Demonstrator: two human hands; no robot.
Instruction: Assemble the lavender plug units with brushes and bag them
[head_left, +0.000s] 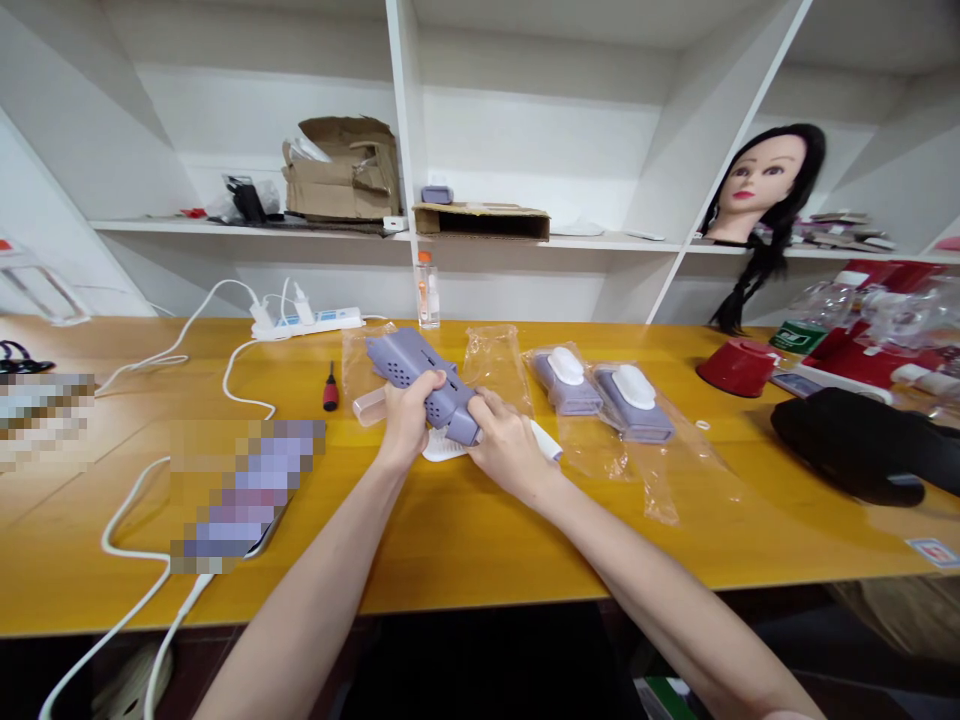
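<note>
A purple-grey plastic housing with rows of small round holes is held tilted above the table, its far end pointing up and left. My left hand is closed around its near left side, with the thumb on top. Lower down, my right hand grips the near right end, and its fingers hide part of that end. Beneath the housing lies a white piece with bristles or teeth, partly covered. A translucent plastic piece rests left of my left hand, near a red and black screwdriver.
Two bagged purple-grey devices with white oval tops lie to the right, near a clear bag. A phone with a white cable is at left. A power strip, clear bottle, red bowl-like object and black item surround the area.
</note>
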